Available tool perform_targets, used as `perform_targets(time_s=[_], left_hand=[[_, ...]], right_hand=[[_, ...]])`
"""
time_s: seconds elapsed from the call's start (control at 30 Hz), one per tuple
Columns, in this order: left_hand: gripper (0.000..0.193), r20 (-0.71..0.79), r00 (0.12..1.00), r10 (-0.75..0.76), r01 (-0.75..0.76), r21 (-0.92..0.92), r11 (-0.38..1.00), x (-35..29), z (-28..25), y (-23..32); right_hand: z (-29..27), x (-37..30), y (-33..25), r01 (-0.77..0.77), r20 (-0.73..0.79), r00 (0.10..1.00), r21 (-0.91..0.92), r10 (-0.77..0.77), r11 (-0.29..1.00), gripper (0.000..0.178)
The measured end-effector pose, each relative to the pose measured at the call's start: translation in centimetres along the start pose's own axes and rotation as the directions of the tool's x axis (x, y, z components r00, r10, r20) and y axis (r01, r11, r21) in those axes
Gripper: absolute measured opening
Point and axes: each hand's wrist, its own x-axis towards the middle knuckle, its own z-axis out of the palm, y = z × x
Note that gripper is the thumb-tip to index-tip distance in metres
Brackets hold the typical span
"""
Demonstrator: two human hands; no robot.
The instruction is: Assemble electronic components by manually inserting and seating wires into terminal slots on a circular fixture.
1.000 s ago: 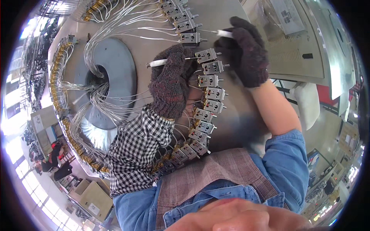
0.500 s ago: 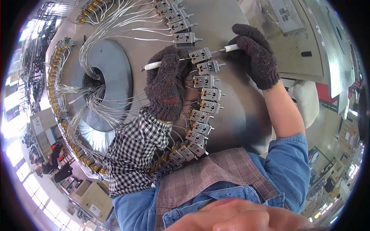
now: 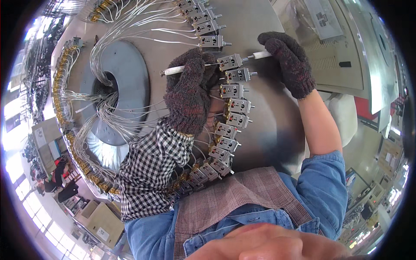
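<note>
Both my hands wear dark knitted gloves. My left hand (image 3: 189,89) is closed round a slim white-handled tool (image 3: 175,70), whose thin metal rod points right, to the wired side of a small metal switch box (image 3: 229,62). From the other side, my right hand (image 3: 287,58) grips a second white-handled tool (image 3: 261,55). Its metal tip meets the shaft sticking out of that same box. Just below sits a similar switch box (image 3: 238,75), one of several in a curved row. My left glove hides part of the wires behind it.
The boxes line the rim of a round metal table (image 3: 268,117). Pale wires (image 3: 115,113) run from them into a hole in a grey central disc (image 3: 134,71). A beige cabinet (image 3: 333,65) stands at the right. Another person (image 3: 56,177) is far off at the left.
The box between the tools and the nearby upper boxes have shifted slightly right. My left hand has moved a little right with its tool; the right hand's fingers have dropped slightly.
</note>
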Motion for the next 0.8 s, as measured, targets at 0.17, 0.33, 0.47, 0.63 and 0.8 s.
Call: perform_targets(time_s=[0.17, 0.33, 0.47, 0.63, 0.8], left_hand=[[0.022, 0.001, 1.0, -0.012, 0.012, 0.011, 1.0, 0.15, -0.07, -0.02], [0.022, 0.046, 0.999, -0.002, 0.001, 0.036, 0.999, 0.26, 0.08, 0.02], [0.022, 0.141, 0.99, -0.011, 0.015, -0.024, 1.0, 0.5, -0.06, 0.2], [0.022, 0.062, 0.998, 0.015, -0.019, 0.068, 0.997, 0.49, 0.24, 0.11], [0.025, 0.09, 0.996, 0.027, -0.034, 0.081, 0.996, -0.11, 0.25, 0.39]], right_hand=[[-0.42, -0.3, -0.58, -0.031, 0.026, 0.999, -0.059, 0.032, 0.998, 0.026], [0.18, -0.03, -0.53, 0.048, -0.053, 0.997, -0.16, -0.058, 0.986, 0.027], [-0.21, 0.17, -0.07, -0.006, -0.044, 0.999, -0.033, 0.004, 0.999, 0.027], [0.09, 0.46, -0.11, 0.084, -0.041, 0.994, -0.264, -0.099, 0.961, 0.028], [0.41, 0.13, -0.24, -0.064, -0.026, 0.997, 0.077, 0.066, 0.995, 0.027]])
